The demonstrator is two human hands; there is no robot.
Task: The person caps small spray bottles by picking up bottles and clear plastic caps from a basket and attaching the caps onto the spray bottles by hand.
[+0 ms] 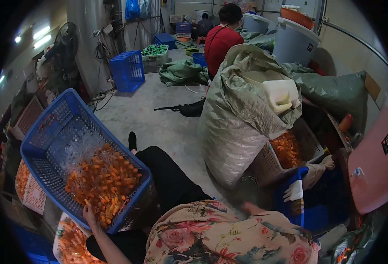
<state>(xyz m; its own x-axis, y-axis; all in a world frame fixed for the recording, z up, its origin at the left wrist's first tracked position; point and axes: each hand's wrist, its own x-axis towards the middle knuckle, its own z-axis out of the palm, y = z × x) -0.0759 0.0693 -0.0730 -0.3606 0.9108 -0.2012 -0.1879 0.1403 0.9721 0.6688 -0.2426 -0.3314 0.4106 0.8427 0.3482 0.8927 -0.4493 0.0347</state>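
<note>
Big tilted blue plastic crate (55, 121) on the person's left, with a heap of small orange plastic pieces (106, 176) piled in its near end and a bunch of clear plastic pieces (86, 147) on the far side of the heap. The left hand (89, 215) is down at the near edge of that heap, fingers curled in with the tips right at the orange stuff. Honestly can't tell if it's pinching one or just touching. The right hand (252, 208) is a blur in front of the floral top (229, 233), so no clue whether it's spread or gripping something. One leg in black trousers (170, 176) stretches out right beside the crate.

Just below the crate there's a white basket with more orange pieces (75, 244). On the other side a fat woven sack (229, 127) stands upright with a whitish plastic jug (280, 94) on top, and next to it is a white crate (264, 165) with orange pieces in it too. Near that sits a blue bin (328, 202) with pale work gloves (297, 191) at its rim, plus a pink tub (374, 158) at the far right. Further back, a person in a red top (224, 42) faces away, near a tall grey tub (293, 42)
</note>
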